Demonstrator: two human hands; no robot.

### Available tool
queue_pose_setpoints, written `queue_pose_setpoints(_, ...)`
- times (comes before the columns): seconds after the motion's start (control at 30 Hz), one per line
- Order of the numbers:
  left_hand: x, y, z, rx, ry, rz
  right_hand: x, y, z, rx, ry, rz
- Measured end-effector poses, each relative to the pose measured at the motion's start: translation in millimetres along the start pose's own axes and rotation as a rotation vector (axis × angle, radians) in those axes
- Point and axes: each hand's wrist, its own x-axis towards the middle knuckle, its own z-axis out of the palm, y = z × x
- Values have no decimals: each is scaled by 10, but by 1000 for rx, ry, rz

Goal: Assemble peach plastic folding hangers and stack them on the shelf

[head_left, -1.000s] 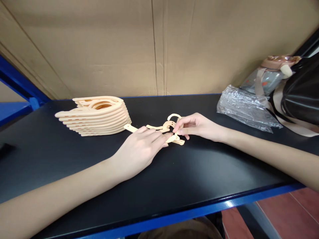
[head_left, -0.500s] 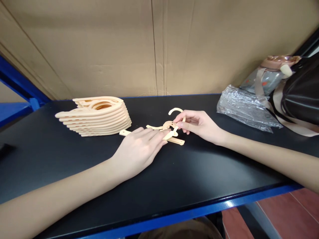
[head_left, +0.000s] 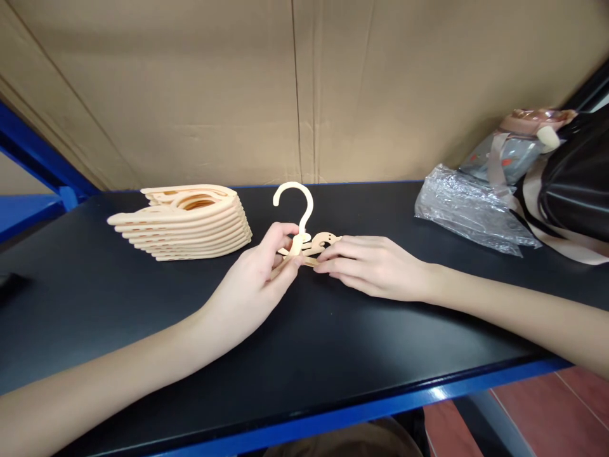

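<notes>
A cream plastic hanger hook (head_left: 308,202) stands up near the middle of the table, its curve opening to the left. My left hand (head_left: 257,270) pinches its base between thumb and fingers. Just right of it, a flat cream hanger piece (head_left: 325,239) with a curled, cut-out shape lies low over the table. The fingers of my right hand (head_left: 375,266) are close together and bent over this piece and the thin strip in front of it. My right thumb is hidden, and so are the ends of the pieces under both hands.
A neat stack of cream hanger parts (head_left: 190,231) stands at the left on the black table (head_left: 371,355). Clear plastic bags (head_left: 469,206), a strapped drinking bottle (head_left: 516,152) and a dark bag (head_left: 578,178) are at the right. Cardboard (head_left: 214,95) lines the back.
The hook has passed from my right hand to my left and now stands upright, further left. My right hand has come down onto the flat pieces, where my left hand was.
</notes>
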Motion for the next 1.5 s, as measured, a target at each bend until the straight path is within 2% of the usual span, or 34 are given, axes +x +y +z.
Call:
queue_pose_setpoints(0.2,-2,126,-24,-318,-150,-160,8,-3,-22,-126,-24,103)
queue_pose_setpoints(0.37,43,149,-45,-536,-273,-271,28,-15,-19,-122,-12,60)
queue_pose_setpoints(0.53,76,122,-63,-631,-264,-350,40,-39,-16,-138,-76,36)
queue_pose_setpoints(0.67,96,65,-84,-697,-279,-404,38,-40,-20,-68,-75,61)
queue_pose_setpoints(0.8,104,63,-103,-702,-308,-406,5,-42,-24,1,-47,124)
queue_pose_setpoints(0.93,108,64,-120,-712,-353,-447,-36,-34,-37,18,54,236)
queue_pose_setpoints(1.07,115,31,-141,-724,-394,-452,-47,15,-38,-45,70,184)
queue_pose_setpoints(1.27,132,13,-174,-558,-429,-435,-42,65,-14,-123,73,171)
queue_pose_setpoints(1.5,149,31,-157,-645,-439,-460,-22,31,-8,-268,142,125)
